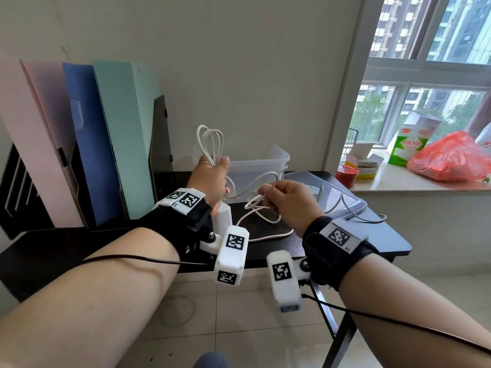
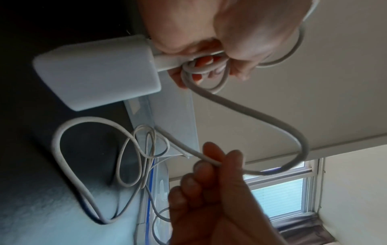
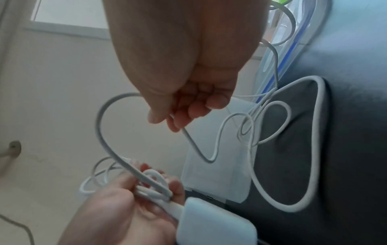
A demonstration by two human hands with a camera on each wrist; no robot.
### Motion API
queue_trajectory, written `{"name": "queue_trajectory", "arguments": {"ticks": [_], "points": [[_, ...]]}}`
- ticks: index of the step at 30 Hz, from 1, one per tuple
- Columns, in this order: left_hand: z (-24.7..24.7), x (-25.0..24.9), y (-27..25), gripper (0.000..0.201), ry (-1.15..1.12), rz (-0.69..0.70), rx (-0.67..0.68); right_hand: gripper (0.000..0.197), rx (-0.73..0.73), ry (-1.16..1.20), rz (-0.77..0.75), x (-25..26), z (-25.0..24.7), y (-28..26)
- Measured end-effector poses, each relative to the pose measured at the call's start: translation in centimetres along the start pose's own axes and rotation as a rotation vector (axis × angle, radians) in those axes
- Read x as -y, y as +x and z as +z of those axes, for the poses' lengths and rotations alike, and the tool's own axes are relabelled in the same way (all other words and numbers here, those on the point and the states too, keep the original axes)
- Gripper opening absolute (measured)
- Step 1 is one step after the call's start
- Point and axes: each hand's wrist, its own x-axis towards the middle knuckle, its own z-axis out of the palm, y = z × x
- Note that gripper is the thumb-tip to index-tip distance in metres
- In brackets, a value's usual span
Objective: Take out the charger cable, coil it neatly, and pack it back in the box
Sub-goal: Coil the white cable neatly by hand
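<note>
Left hand (image 1: 212,179) grips finished loops of charger cable (image 1: 211,144) upright as an anchor, brick hanging below. Right hand (image 1: 289,203) fingers pinch the slack, feeding the next loop. Rest trails across worktop (image 1: 385,240); box (image 1: 260,166) waits open behind.

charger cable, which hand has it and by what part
Both. The left hand grips the charger cable's finished loops, bunched near the white charger block. The right hand pinches the loose run between thumb and fingers.
</note>
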Motion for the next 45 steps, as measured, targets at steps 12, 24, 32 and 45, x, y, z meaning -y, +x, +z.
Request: {"name": "queue_trajectory", "arguments": {"ticks": [12,24,32,45], "points": [[0.2,-0.5,-1.9,0.072,-0.047,-0.107,0.435,0.035,-0.126,0.213,0.051,1.3,-1.8,0.9],[0.9,0.2,-2.3,0.045,0.140,-0.089,0.536,0.022,-0.113,0.314,-0.021,4.1,-1.0,1.6],[1.0,1.4,-1.3,0.033,-0.028,-0.077,0.303,0.016,-0.095,0.312,0.030,2.9,-1.4,1.5],[1.4,0.6,-0.8,0.034,-0.452,-0.065,0.189,0.022,0.022,-0.104,0.308,-2.6,-0.9,1.1]]}}
